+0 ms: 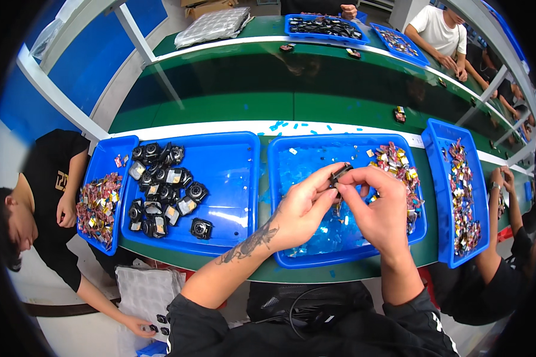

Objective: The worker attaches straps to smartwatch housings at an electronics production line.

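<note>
A small black housing [342, 172] is held up in front of me, its details mostly covered by fingers. My left hand [304, 208] is closed round it from the left. From the right, my right hand [380, 205] pinches at its lower edge with thumb and forefinger. Both hands are above a blue tray [274, 178] strewn with small blue film pieces, with a heap of pink, yellow and silver electronic parts [396, 160] along its right side. In another blue tray [232, 184] to the left lie several black camera-like units [167, 178] with round lenses.
Narrow blue trays of small electronic parts stand at far left [118, 190] and far right [479, 196]. Beyond a white ledge runs a green conveyor belt [220, 110] carrying scattered parts. Co-workers [41, 196] sit on both sides and across. A clear plastic tray [143, 291] sits low left.
</note>
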`<state>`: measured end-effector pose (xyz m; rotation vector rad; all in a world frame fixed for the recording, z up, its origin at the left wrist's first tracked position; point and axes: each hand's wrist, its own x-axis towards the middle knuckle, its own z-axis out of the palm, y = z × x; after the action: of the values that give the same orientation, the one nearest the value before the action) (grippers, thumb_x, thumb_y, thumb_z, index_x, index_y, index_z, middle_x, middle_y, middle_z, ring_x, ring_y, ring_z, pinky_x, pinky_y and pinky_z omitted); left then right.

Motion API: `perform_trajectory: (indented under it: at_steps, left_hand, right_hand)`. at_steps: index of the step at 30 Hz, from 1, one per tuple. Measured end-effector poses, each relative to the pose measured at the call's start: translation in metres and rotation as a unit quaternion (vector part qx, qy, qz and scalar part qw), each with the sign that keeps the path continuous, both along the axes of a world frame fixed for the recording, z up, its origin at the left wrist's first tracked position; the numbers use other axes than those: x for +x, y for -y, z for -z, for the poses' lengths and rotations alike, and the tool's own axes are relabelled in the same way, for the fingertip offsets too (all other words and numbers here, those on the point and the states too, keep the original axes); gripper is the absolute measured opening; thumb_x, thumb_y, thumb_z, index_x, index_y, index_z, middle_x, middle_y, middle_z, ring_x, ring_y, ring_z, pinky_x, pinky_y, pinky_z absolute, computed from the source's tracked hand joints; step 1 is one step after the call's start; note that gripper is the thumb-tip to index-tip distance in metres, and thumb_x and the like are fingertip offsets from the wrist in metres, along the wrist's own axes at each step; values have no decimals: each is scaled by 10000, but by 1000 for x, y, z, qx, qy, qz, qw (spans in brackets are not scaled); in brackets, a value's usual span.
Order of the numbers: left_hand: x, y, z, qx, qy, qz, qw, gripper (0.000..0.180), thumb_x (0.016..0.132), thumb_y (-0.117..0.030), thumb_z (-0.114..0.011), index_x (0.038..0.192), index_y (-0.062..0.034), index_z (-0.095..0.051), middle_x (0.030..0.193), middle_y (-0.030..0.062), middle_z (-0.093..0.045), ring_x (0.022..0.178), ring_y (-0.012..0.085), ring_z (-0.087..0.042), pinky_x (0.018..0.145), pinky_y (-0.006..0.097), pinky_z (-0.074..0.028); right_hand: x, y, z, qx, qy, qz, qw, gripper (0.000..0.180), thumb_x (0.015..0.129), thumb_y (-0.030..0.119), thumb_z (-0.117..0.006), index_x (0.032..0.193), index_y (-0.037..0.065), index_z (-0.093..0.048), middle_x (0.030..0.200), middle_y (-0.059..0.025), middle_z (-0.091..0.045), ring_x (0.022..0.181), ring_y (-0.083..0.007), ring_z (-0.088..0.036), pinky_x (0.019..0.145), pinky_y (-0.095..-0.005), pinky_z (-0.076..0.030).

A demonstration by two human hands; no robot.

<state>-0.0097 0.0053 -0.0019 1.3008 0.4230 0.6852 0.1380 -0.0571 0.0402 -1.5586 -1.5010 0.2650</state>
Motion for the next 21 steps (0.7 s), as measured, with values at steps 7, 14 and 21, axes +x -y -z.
perform_trajectory:
  at_steps: [7,14,21]
  left_hand:
    - [-1,2,-2,31,11,6,999,442,983,12,-447,1418,38,-376,1371,144,-508,1233,207,-521,1026,338,-446]
    - [3,0,-9,-12,89,-55,994,418,982,11,-438,1398,7,-399,1294,151,-556,1170,185,-559,977,316,-468]
    - [-5,-4,-5,251,2,-93,963,352,939,37,-504,1282,-17,-562,1228,174,-586,1147,257,-595,967,354,-486]
  right_hand:
    - [-1,4,-4,17,-5,26,999,167,716,43,-774,734,41,-608,666,-47,-627,577,-177,-528,588,-315,-426]
    - [-2,19,4,97,12,-1,995,307,673,6,-818,876,12,-588,815,-108,-621,676,-193,-593,617,-316,-477]
    - [-7,29,12,-12,-310,-41,950,225,834,-52,-690,1032,-40,-584,952,-102,-662,909,-145,-664,811,-262,-566]
